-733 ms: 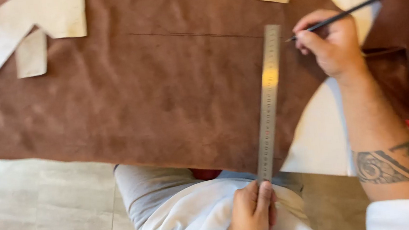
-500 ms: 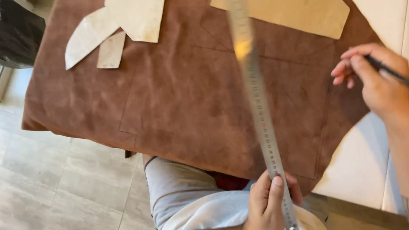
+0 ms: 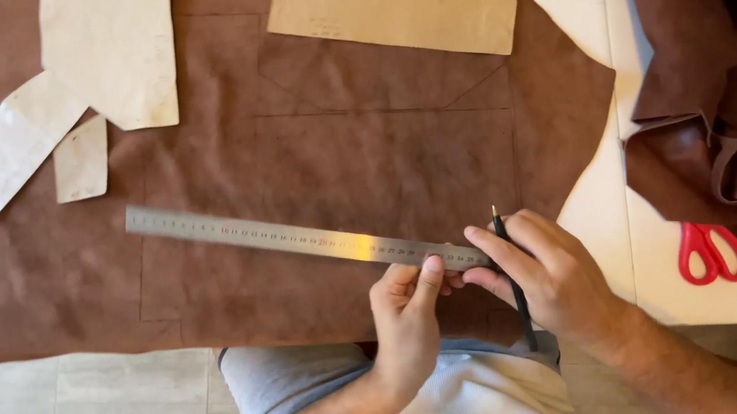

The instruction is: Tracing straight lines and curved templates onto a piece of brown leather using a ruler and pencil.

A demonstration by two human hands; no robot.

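A long steel ruler lies slanted across a brown suede hide that carries faint drawn outlines. My left hand pinches the ruler's right end from below, thumb and fingertip on the metal. My right hand meets it at that same end, a finger resting on the ruler, and holds a black pen upright between the fingers, tip pointing away from me.
Tan paper pattern pieces lie on the hide: a large one at top centre, pale ones and smaller scraps at left. Red-handled scissors and folded brown leather sit on the white table at right.
The ruler has swung from pointing away from me to lying nearly crosswise on the hide. My right hand with the pen has come in from the right to the ruler's end.
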